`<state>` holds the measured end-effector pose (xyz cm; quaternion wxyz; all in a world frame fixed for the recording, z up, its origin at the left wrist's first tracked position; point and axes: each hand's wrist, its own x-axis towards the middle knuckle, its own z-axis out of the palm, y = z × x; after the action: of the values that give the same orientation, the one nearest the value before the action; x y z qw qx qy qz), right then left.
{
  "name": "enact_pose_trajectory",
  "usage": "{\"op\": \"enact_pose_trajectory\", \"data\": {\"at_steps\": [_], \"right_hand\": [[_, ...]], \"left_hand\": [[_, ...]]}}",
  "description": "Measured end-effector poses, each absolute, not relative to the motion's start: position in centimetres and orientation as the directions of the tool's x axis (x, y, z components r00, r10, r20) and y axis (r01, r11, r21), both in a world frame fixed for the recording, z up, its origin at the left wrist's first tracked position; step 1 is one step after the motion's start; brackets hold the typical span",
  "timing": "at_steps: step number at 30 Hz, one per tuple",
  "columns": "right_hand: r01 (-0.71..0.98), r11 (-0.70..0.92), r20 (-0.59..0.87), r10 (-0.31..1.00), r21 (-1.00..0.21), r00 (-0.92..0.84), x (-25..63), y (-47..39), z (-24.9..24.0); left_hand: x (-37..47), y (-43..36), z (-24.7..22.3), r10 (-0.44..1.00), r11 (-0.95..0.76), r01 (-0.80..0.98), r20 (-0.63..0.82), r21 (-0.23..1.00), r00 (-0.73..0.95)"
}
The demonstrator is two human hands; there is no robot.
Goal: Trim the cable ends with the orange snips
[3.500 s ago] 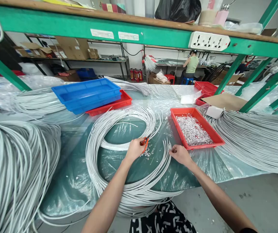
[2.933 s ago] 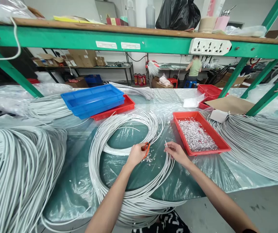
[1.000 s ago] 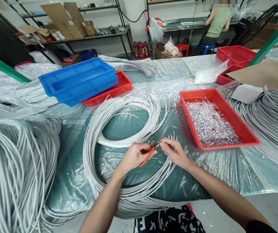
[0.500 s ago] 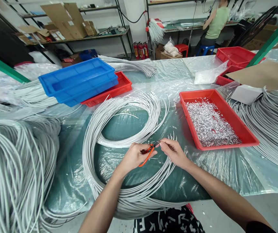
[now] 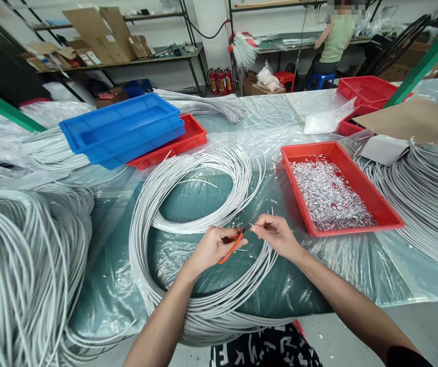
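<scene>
In my left hand [image 5: 210, 248] is a small pair of orange-handled pliers [image 5: 231, 251], dark jaws pointing up and right. My right hand [image 5: 279, 237] is closed in a pinch right at the jaw tips. A tiny shiny bit shows between its fingertips, too small to name. Under both hands lies a large coil of white-grey cables [image 5: 139, 244], its loose ends passing beneath my right hand. To the right, a red tray [image 5: 389, 220] holds a great many small silvery metal pieces [image 5: 328, 196].
Blue trays [image 5: 121, 125] rest on a red tray [image 5: 194, 137] behind the coil. Big cable bundles lie at left [image 5: 23, 270] and right [image 5: 429, 188]. A plastic bag [image 5: 326, 121] and more red trays [image 5: 371, 90] stand farther back. A person [image 5: 335, 38] sits at a far bench.
My right hand's fingers have shifted and curled slightly at the jaw tips. The pliers stay in my left hand, nearly in place. The view has moved slightly.
</scene>
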<state>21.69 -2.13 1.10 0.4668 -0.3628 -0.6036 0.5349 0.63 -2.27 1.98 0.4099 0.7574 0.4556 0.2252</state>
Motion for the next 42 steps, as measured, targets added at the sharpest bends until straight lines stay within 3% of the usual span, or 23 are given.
{"op": "enact_pose_trajectory", "data": {"at_steps": [6, 13, 17, 20, 24, 28, 31, 36, 39, 42], "right_hand": [[-0.014, 0.259, 0.255, 0.937, -0.966, -0.240, 21.5, -2.5, 1.5], [0.359, 0.573, 0.543, 0.818, -0.737, -0.192, 21.4, -3.1, 1.6], [0.350, 0.581, 0.517, 0.814, -0.735, -0.266, 21.6, -3.0, 1.3], [0.260, 0.478, 0.397, 0.865, -0.839, -0.307, 21.9, -2.8, 1.3], [-0.039, 0.115, 0.120, 0.887, -0.993, -0.446, 21.8, -2.2, 1.0], [-0.315, -0.292, -0.037, 0.783, -0.903, -0.621, 21.8, -1.8, 0.7], [-0.350, -0.391, -0.075, 0.750, -0.851, -0.657, 22.0, -1.7, 0.9], [-0.256, -0.253, -0.101, 0.866, -0.933, -0.489, 22.1, -1.9, 1.6], [-0.114, 0.030, 0.065, 0.945, -0.993, -0.320, 21.7, -2.4, 1.7], [0.145, 0.336, 0.311, 0.935, -0.931, -0.171, 21.3, -3.1, 1.7]], "left_hand": [[0.6, -2.3, 1.7, 0.871, -0.183, 0.492, -0.092, 0.851, 0.483], [0.5, -2.4, 1.7, 0.866, -0.159, 0.472, -0.107, 0.867, 0.489], [0.4, -2.4, 1.8, 0.855, -0.180, 0.434, -0.077, 0.883, 0.512], [0.4, -2.3, 1.7, 0.856, -0.199, 0.442, -0.064, 0.875, 0.513], [0.5, -2.3, 1.8, 0.862, -0.225, 0.491, -0.063, 0.842, 0.503], [0.6, -2.4, 2.0, 0.860, -0.249, 0.512, -0.055, 0.822, 0.507], [0.6, -2.4, 2.1, 0.857, -0.253, 0.516, -0.058, 0.818, 0.512], [0.6, -2.3, 2.1, 0.861, -0.228, 0.512, -0.075, 0.828, 0.504], [0.8, -2.4, 2.2, 0.870, -0.203, 0.499, -0.079, 0.842, 0.488], [0.9, -2.6, 2.2, 0.869, -0.156, 0.459, -0.099, 0.875, 0.484]]}}
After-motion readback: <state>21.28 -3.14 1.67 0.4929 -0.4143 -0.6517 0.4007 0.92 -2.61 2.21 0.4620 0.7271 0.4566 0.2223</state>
